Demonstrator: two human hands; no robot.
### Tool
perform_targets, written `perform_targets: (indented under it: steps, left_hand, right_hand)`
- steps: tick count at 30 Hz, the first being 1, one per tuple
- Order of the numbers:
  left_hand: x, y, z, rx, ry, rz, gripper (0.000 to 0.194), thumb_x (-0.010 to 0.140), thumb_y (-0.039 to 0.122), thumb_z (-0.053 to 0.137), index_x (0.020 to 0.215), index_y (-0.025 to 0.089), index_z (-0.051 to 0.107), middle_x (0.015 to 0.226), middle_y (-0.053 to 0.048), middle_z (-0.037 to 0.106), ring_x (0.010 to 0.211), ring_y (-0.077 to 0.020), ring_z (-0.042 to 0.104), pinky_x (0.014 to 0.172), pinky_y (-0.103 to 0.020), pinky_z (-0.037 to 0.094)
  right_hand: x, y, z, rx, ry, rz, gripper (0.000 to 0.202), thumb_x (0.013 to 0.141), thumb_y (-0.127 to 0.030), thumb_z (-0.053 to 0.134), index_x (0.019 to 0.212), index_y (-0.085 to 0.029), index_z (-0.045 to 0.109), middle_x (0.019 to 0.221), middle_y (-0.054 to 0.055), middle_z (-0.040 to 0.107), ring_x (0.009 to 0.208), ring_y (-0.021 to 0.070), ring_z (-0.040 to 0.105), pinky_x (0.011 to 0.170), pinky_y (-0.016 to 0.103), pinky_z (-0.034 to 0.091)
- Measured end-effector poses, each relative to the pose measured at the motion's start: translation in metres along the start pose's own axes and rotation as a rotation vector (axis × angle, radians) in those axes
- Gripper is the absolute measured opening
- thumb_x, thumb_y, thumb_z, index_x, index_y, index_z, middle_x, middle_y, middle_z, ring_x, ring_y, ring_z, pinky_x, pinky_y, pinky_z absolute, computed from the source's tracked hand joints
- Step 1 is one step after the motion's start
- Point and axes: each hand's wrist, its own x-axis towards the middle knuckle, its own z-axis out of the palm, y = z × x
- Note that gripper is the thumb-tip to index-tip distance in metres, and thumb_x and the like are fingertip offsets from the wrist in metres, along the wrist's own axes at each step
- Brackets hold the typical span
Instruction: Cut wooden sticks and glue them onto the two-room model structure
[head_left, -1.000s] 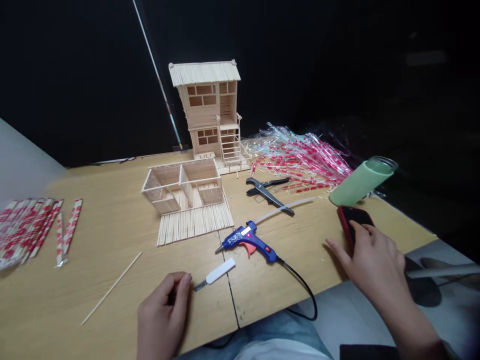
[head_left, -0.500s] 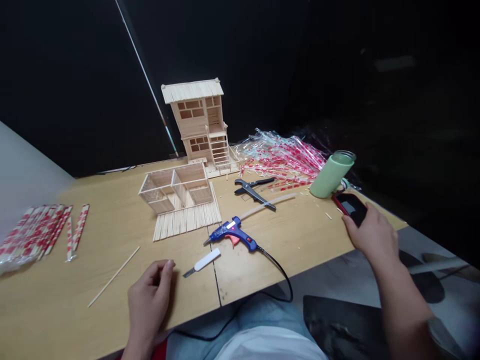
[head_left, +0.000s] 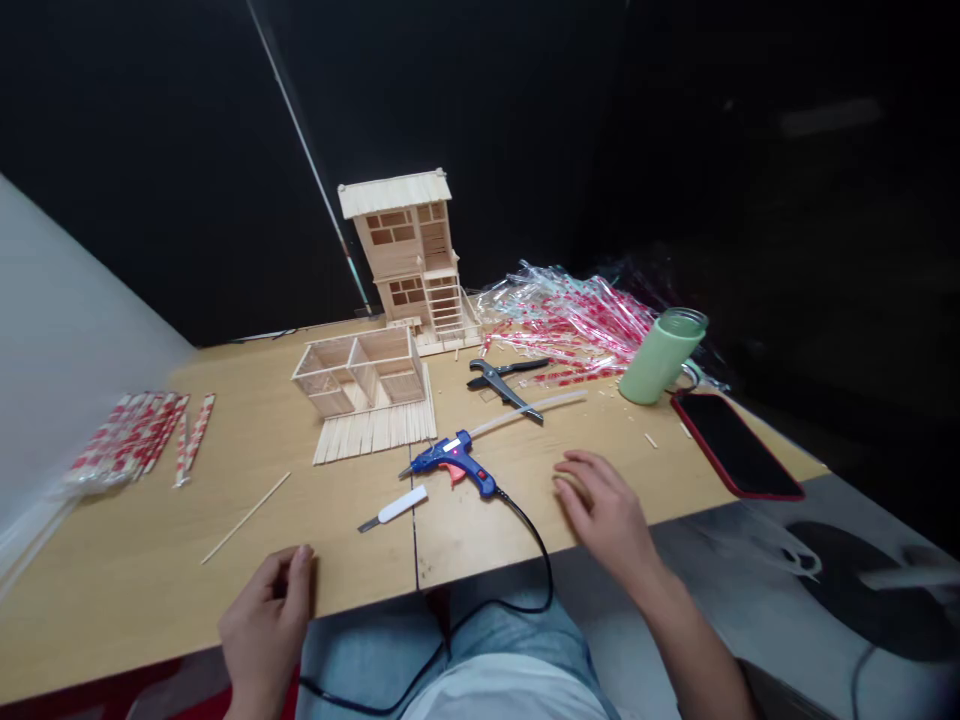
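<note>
My left hand [head_left: 266, 625] rests at the table's front edge, its fingers curled in toward the thumb, and nothing shows in it. Just beyond it lies a thin wooden stick [head_left: 246, 518]. A white utility knife [head_left: 403, 504] with its blade out is to its right. My right hand [head_left: 606, 515] hovers low by the front edge, fingers apart and holding nothing. Between the hands lies a blue hot glue gun [head_left: 457, 462] with a glue stick in its back and a small red light. To the right, a red-cased phone [head_left: 739, 445] lies flat.
A small open-topped stick house [head_left: 367, 385] stands before a two-storey stick house [head_left: 409, 250]. Black cutting pliers [head_left: 504, 385], a heap of red-and-clear wrappers [head_left: 577, 315] and an uncapped green bottle [head_left: 660, 360] stand right. Wrapped chopsticks [head_left: 131, 435] lie left. The glue gun's cord [head_left: 536, 540] drops off the edge.
My right hand has let go of the phone and moved left toward the glue gun. The phone now lies flat. My left hand stays curled, and the view has shifted somewhat.
</note>
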Motion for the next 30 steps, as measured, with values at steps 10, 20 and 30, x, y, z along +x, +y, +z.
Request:
perform_targets:
  steps: [10, 20, 30]
  left_hand:
    - [-0.003, 0.007, 0.004, 0.025, 0.030, 0.092, 0.029, 0.089, 0.041, 0.055, 0.073, 0.020, 0.070, 0.062, 0.000, 0.068, 0.057, -0.0136, 0.062, 0.057, -0.022, 0.045]
    - [-0.004, 0.006, 0.004, 0.012, 0.009, 0.024, 0.029, 0.088, 0.040, 0.056, 0.073, 0.020, 0.069, 0.061, -0.001, 0.067, 0.054, -0.0137, 0.060, 0.055, -0.022, 0.046]
    - [0.006, 0.014, -0.003, 0.028, -0.138, -0.015, 0.033, 0.092, 0.045, 0.051, 0.077, 0.022, 0.071, 0.063, 0.000, 0.068, 0.058, -0.0156, 0.063, 0.055, -0.023, 0.043]
  right_hand:
    - [0.005, -0.006, 0.026, -0.027, -0.117, -0.094, 0.023, 0.097, -0.032, 0.050, 0.109, -0.021, 0.064, 0.117, 0.014, 0.067, 0.111, 0.0304, 0.062, 0.096, 0.049, 0.048]
    - [0.006, -0.001, 0.027, -0.037, -0.115, -0.179, 0.023, 0.095, -0.036, 0.051, 0.112, -0.024, 0.060, 0.117, 0.016, 0.066, 0.105, 0.0338, 0.063, 0.085, 0.051, 0.049]
    - [0.005, -0.001, 0.028, -0.035, -0.156, -0.123, 0.022, 0.095, -0.037, 0.054, 0.108, -0.022, 0.062, 0.115, 0.013, 0.067, 0.107, 0.0315, 0.062, 0.092, 0.049, 0.047]
